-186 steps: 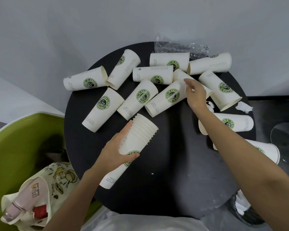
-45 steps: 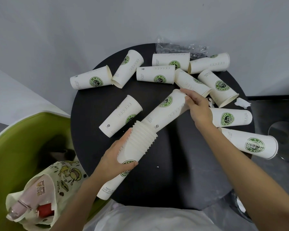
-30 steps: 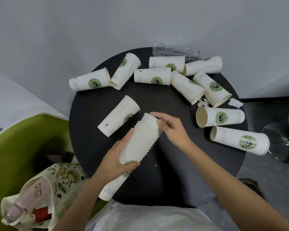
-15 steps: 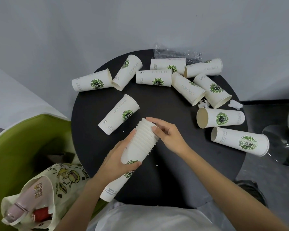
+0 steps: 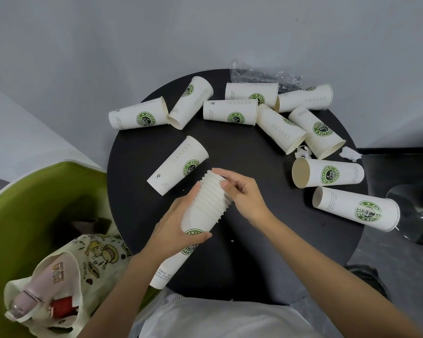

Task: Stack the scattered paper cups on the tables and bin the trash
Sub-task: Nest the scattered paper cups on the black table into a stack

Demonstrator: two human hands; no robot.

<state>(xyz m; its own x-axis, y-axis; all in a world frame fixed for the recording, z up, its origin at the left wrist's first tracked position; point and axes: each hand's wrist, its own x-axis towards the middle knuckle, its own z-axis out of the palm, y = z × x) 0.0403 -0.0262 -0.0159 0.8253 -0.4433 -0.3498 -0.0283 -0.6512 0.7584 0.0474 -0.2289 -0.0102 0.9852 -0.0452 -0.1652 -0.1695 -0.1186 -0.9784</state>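
Observation:
A stack of nested white paper cups [image 5: 206,203] with green logos lies tilted over the round black table [image 5: 266,252]. My left hand [image 5: 174,230] grips the stack around its middle. My right hand [image 5: 239,191] rests on the stack's rimmed top end, fingers curled over the rims. One loose cup [image 5: 178,164] lies just beyond the stack. Several more cups lie on their sides along the table's far edge [image 5: 230,111] and at the right [image 5: 327,175]. Torn paper scraps [image 5: 351,153] and a crumpled clear plastic wrapper [image 5: 261,75] lie among them.
A green chair [image 5: 34,203] stands at the left with a printed tote bag [image 5: 66,272] holding a bottle. A grey wall runs behind the table. A glass table base [image 5: 415,211] shows at the right edge.
My right hand carried one cup from the far side and slid it into the stack; it now stays at the stack's top. The left hand kept holding the stack.

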